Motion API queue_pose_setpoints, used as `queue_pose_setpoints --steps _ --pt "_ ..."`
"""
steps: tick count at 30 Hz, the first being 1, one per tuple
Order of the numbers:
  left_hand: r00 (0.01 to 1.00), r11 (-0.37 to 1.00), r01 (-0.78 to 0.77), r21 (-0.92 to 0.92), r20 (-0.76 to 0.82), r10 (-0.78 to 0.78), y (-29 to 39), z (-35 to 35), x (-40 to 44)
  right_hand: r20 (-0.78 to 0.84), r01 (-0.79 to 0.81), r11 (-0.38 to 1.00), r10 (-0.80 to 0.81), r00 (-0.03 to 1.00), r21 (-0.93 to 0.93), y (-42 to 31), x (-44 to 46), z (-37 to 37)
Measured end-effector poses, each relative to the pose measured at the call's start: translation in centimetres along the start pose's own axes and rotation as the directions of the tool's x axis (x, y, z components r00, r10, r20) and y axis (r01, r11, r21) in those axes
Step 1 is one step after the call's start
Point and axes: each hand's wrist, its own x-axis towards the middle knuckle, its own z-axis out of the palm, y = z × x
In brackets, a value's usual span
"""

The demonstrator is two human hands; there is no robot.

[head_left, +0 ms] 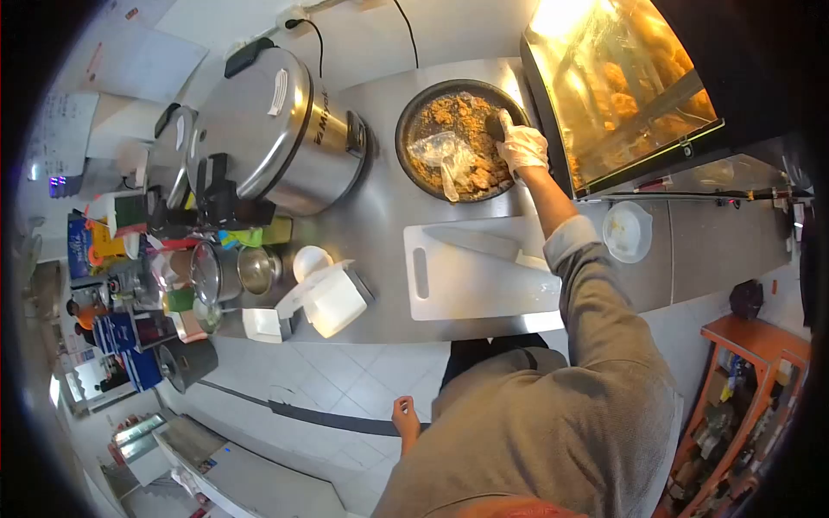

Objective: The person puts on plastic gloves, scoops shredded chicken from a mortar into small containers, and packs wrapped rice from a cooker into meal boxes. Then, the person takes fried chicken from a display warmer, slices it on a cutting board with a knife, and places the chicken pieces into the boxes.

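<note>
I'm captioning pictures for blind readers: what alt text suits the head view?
A plastic-gloved right hand over a round dark pan of browned food appears to hold a dark object; the bare left hand hangs low. On the metal counter, a white cutting board lies near the pan, with a metal cooker left and a lit display case right.

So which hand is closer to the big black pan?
The right. The gloved right hand is at the pan's right rim; the bare left hand hangs well away, beyond the counter's near edge.
</note>
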Motion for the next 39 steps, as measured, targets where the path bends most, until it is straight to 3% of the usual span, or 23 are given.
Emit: queue_pose_setpoints --steps 5,6,7,8,11,13,15,18,20,21,22,23,24,25,26,28,29,30,32,34,35,37,39 --pt "0.974 0.958 0.179 -0.223 0.177 -0.141 -5.2 1.0 0.6 -0.181 0.067 0.991 -0.045 0.983 0.118 -0.2 -3.6 -3.1" --pt "0.975 0.935 0.192 -0.3 0.168 -0.146 -5.9 1.7 1.2 -0.25 0.212 0.967 -0.172 0.953 0.143 0.2 -5.8 -2.6" --pt "0.975 0.908 0.2 -0.369 0.165 -0.148 -7.1 2.3 2.0 -0.095 0.217 0.938 -0.198 0.976 0.271 -0.1 -9.2 -2.6" --pt "0.969 0.938 0.195 -0.287 0.203 -0.139 -8.3 2.9 3.2 -0.204 0.419 0.813 -0.367 0.908 0.404 0.0 -11.8 -1.9" --pt "0.938 0.987 0.094 -0.131 0.343 -0.044 -7.5 3.2 7.2 -0.101 0.534 0.782 -0.532 0.841 0.323 -2.6 -20.4 3.5" --pt "0.922 0.955 0.184 -0.234 0.377 -0.085 -4.9 3.0 9.7 -0.127 0.497 0.748 -0.496 0.859 0.44 -3.6 -23.0 9.4" --pt "0.919 0.941 0.221 -0.258 0.378 -0.112 -1.7 2.3 12.0 -0.036 0.474 0.846 -0.481 0.876 0.243 -4.1 -24.7 12.9" --pt "0.93 0.976 0.081 -0.202 0.366 -0.001 2.0 1.6 15.3 -0.223 0.424 0.815 -0.363 0.905 0.395 -1.6 -25.8 8.8" --pt "0.947 0.973 0.063 -0.221 0.322 0.012 4.6 1.8 16.1 -0.69 0.385 0.815 0.025 0.724 0.433 4.2 -24.9 6.9" --pt "0.948 0.972 0.047 -0.231 0.318 0.03 5.6 1.9 15.7 -0.587 -0.022 0.898 0.306 0.75 0.44 9.2 -24.7 8.2" --pt "0.949 0.97 0.028 -0.243 0.312 0.05 6.6 2.1 15.4 -0.431 -0.424 0.825 0.559 0.708 0.374 14.3 -24.6 9.5" --pt "0.95 0.965 0.01 -0.26 0.305 0.072 7.5 2.8 15.0 -0.633 -0.554 0.712 0.676 0.376 0.431 18.8 -24.5 9.5" --pt "0.945 0.96 0.01 -0.279 0.316 0.082 7.9 3.6 14.6 -0.566 -0.605 0.499 0.819 0.095 0.62 20.9 -24.5 7.0" --pt "0.93 0.964 -0.019 -0.265 0.348 0.114 8.3 4.5 14.2 -0.486 -0.68 0.427 0.866 0.117 0.596 27.1 -24.3 11.5" --pt "0.918 0.966 -0.046 -0.254 0.369 0.141 9.0 5.2 13.6 0.066 -0.426 0.096 0.935 0.349 0.899 32.4 -25.9 14.3" --pt "0.911 0.962 -0.099 -0.253 0.366 0.19 10.1 6.5 11.9 0.377 -0.351 -0.182 0.668 0.641 0.918 34.0 -25.7 14.7" --pt "0.913 0.958 -0.131 -0.254 0.346 0.216 11.5 6.6 10.8 0.251 -0.395 0.033 0.722 0.645 0.918 32.6 -26.3 13.9" --pt "0.908 0.951 -0.169 -0.259 0.334 0.252 13.2 7.1 10.1 -0.029 -0.431 0.688 0.548 0.836 0.584 30.6 -27.6 11.8" --pt "0.884 0.928 -0.221 -0.298 0.34 0.32 16.2 7.8 8.6 -0.043 -0.364 0.733 0.471 0.881 0.575 26.2 -28.9 10.5" --pt "0.836 0.903 -0.292 -0.315 0.375 0.401 18.6 8.6 7.4 0.219 -0.416 0.267 0.546 0.809 0.869 19.6 -28.7 8.3" --pt "0.795 0.886 -0.339 -0.318 0.406 0.45 20.2 9.2 6.9 0.237 -0.407 0.321 0.456 0.858 0.855 16.6 -28.4 7.3" --pt "0.742 0.902 -0.214 -0.376 0.537 0.4 26.7 8.2 4.9 0.26 -0.326 0.33 0.229 0.938 0.886 11.5 -27.2 6.9" --pt "0.715 0.786 0.04 -0.617 0.567 0.408 28.0 8.7 6.4 0.341 -0.343 -0.07 -0.038 0.939 0.937 6.8 -25.8 5.2"
